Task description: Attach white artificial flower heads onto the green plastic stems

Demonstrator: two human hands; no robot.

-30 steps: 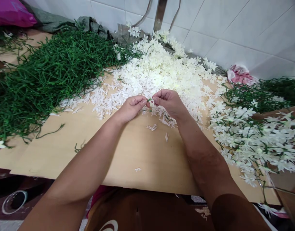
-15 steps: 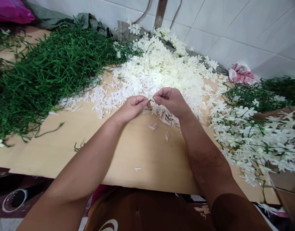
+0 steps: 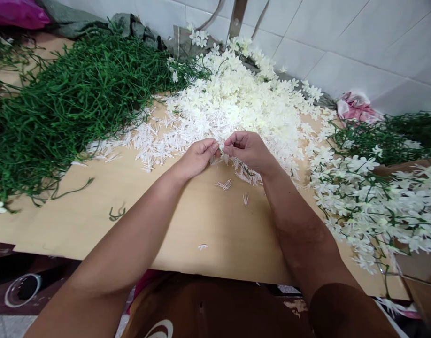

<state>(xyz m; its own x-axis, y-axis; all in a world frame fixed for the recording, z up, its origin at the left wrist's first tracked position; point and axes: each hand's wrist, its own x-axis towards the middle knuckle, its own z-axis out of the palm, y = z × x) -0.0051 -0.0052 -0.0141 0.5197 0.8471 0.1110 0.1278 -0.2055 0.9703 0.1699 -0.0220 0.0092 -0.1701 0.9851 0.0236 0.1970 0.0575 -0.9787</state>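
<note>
My left hand (image 3: 197, 157) and right hand (image 3: 248, 149) meet fingertip to fingertip, both pinched shut on a small white flower piece (image 3: 220, 153) just above the near edge of the white blossom pile (image 3: 243, 101) on the bench (image 3: 187, 225). Green stems (image 3: 71, 98) lie heaped far left.

stems (image 3: 71, 98) left, blossoms (image 3: 243, 103) behind hands

A wall of large glossy white tiles (image 3: 342, 42) with thin grey grout lines rises beyond the grip. A pale tan wooden counter (image 3: 187, 220) spreads beneath the grip in soft, even light. Below its near edge lies a dark brown floor (image 3: 57, 277), left of the grip.
</note>
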